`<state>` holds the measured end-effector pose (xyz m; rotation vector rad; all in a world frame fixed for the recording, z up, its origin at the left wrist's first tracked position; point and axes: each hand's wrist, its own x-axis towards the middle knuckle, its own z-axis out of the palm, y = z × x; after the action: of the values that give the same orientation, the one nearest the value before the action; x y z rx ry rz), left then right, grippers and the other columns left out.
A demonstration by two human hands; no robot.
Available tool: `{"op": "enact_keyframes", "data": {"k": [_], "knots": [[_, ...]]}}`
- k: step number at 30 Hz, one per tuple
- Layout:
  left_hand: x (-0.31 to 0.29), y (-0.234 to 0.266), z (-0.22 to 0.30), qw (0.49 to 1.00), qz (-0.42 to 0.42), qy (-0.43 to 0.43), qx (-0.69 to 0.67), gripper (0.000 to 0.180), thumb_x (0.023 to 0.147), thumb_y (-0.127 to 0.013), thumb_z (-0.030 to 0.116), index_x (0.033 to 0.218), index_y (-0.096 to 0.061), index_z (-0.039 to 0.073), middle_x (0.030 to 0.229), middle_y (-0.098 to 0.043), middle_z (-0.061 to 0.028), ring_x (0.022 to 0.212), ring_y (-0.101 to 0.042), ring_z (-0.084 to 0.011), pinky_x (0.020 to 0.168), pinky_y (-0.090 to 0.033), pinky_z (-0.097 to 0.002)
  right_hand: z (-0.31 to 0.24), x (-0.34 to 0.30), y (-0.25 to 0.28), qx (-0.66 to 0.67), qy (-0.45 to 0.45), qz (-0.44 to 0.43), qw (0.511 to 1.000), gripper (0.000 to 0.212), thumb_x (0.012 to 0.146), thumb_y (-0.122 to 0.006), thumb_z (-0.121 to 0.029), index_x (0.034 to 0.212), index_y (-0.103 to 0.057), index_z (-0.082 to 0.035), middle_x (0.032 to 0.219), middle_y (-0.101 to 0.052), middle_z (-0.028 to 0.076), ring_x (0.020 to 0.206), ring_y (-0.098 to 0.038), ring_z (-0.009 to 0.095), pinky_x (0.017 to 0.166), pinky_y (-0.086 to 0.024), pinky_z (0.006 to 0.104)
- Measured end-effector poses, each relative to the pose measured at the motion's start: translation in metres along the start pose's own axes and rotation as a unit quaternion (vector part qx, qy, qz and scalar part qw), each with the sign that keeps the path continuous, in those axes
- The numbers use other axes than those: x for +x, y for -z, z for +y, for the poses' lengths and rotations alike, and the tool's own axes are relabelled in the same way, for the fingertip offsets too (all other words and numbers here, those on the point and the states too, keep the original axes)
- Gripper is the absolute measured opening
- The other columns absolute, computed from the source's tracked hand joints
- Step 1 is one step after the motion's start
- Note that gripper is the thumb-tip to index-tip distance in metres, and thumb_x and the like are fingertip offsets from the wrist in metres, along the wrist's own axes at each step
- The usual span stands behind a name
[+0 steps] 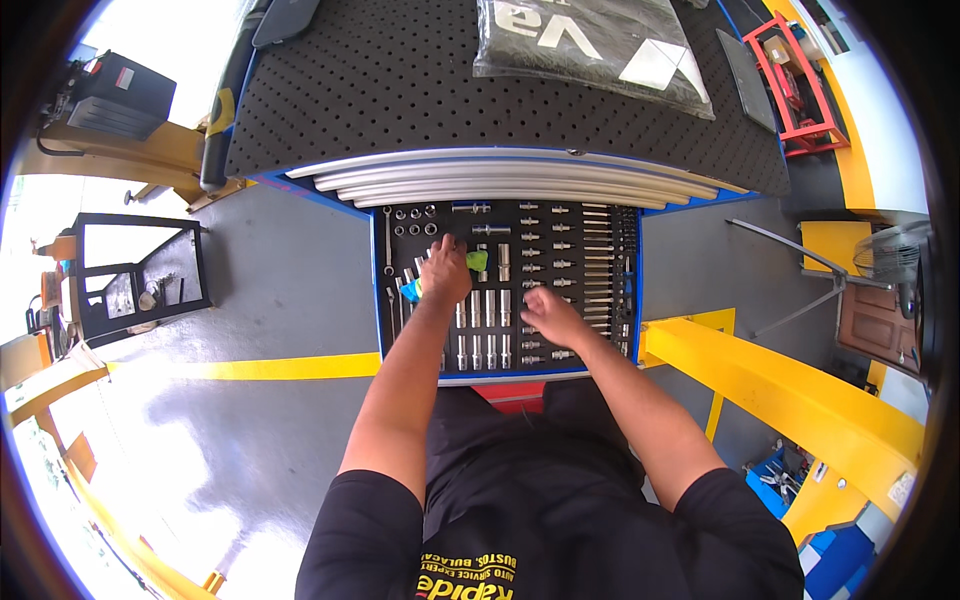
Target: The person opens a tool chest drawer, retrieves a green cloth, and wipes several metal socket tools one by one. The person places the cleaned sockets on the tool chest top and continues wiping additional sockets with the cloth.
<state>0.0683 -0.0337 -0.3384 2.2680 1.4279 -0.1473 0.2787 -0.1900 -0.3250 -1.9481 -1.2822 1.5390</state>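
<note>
An open drawer (420,379) of the blue tool cabinet lies in front of me, its black foam holding rows of chrome sockets (490,308). Over the drawer's left half, my left hand (447,273) is closed on a bright cloth (477,262); green shows at its right, blue and yellow at its left. The hand hides the cloth's middle and some tools below. My right hand (553,318) hovers over or rests on the right-middle columns of short sockets (531,252). Its fingers are curled, and whatever they may hold is hidden.
A perforated black cabinet top (400,110) carries a plastic-wrapped dark package (590,50). Long thin bits (598,260) line the drawer's right side, and a combination wrench (388,240) its left edge. A yellow beam (780,375) stands right; a black-framed cart (145,275) stands left.
</note>
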Motion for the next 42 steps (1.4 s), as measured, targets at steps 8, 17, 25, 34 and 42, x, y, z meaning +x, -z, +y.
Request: {"op": "enact_keyframes", "data": {"k": [8,17,25,34,42], "knots": [[-0.007,0.005,-0.003,0.999,0.026,-0.014,-0.025,0.049,0.078,-0.064,0.003,0.127,-0.060,0.006,0.127,-0.053,-0.0121,0.120,-0.055,-0.0353,0.094,-0.057,-0.0441,-0.050,0.105,0.003,0.219,-0.120,0.105,0.963,0.071,0.088,-0.076,-0.021,0.148,-0.042,-0.003,0.115,-0.066,0.010,0.098,-0.064,0.019,0.078,-0.051,0.0306],[-0.002,0.009,0.004,0.998,0.029,0.006,-0.049,0.044,0.078,-0.065,0.007,0.121,-0.063,0.005,0.126,-0.055,-0.0127,0.118,-0.056,-0.0356,0.094,-0.056,-0.0447,-0.047,0.136,-0.003,0.336,-0.168,0.133,0.917,0.046,0.086,-0.078,-0.020,0.123,-0.053,-0.009,0.091,-0.058,0.001,0.067,-0.052,0.010,0.059,-0.041,0.0276],[0.005,0.012,0.005,0.998,0.042,0.009,-0.042,0.038,0.078,-0.067,0.010,0.116,-0.064,0.005,0.124,-0.056,-0.0127,0.116,-0.057,-0.0360,0.094,-0.056,-0.0465,-0.062,0.145,-0.017,0.304,-0.190,0.216,0.908,0.045,0.086,-0.082,-0.031,0.115,-0.053,-0.012,0.093,-0.058,0.004,0.069,-0.053,0.013,0.056,-0.042,0.0295],[0.003,0.010,0.008,0.999,-0.012,0.030,-0.026,0.046,0.079,-0.068,0.010,0.124,-0.062,0.007,0.130,-0.051,-0.0141,0.123,-0.052,-0.0374,0.097,-0.056,-0.0460,-0.092,0.163,-0.031,0.129,-0.033,0.349,0.927,0.033,0.082,-0.086,-0.025,0.077,-0.061,-0.005,0.072,-0.067,0.009,0.071,-0.066,0.022,0.066,-0.052,0.0388],[0.046,0.027,0.010,0.982,0.057,0.101,-0.150,0.051,0.084,-0.067,0.019,0.131,-0.055,0.003,0.129,-0.059,-0.0198,0.119,-0.061,-0.0408,0.098,-0.054,-0.0495,-0.085,0.099,-0.016,0.065,0.102,0.378,0.918,0.041,0.083,-0.084,-0.014,0.110,-0.054,-0.006,0.092,-0.063,0.010,0.075,-0.063,0.026,0.070,-0.054,0.0373]]}}
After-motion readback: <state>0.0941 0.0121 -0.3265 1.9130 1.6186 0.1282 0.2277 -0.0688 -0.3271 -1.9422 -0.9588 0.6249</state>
